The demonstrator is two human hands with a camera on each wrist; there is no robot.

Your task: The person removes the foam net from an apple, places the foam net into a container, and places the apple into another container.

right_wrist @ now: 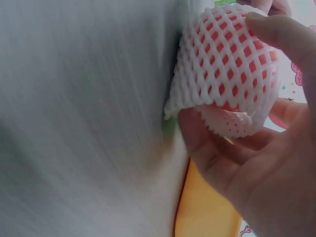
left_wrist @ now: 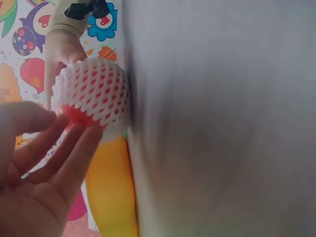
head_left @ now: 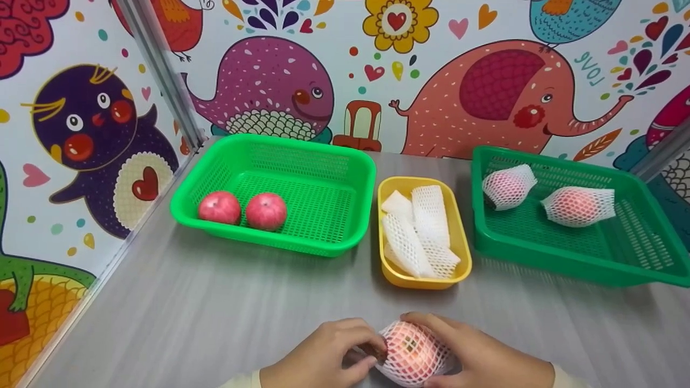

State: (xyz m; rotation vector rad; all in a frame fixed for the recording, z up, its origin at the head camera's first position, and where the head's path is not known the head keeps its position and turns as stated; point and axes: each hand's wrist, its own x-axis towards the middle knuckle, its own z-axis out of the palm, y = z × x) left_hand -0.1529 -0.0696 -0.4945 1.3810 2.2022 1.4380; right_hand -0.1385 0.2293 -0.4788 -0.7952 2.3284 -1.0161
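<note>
The sleeve net [right_wrist: 217,74] is white plastic foam, matt and soft-looking, its raised diamond mesh rough over the smooth-skinned wrapped fruit [left_wrist: 79,117]. The spare nets [head_left: 431,215] look like the same dull foam. The bare fruits [head_left: 266,211] have smooth skin with a faint sheen. The bright green basket [head_left: 323,207] and dark green basket [head_left: 550,258] are perforated plastic, slightly glossy at the rims; the yellow tub [head_left: 420,284] is smooth plastic. The counter [head_left: 215,302] shows a smooth, grey, wood-like grain. The corner strip [head_left: 161,70] looks like brushed metal, the printed wall panel [head_left: 345,70] smooth.
</note>
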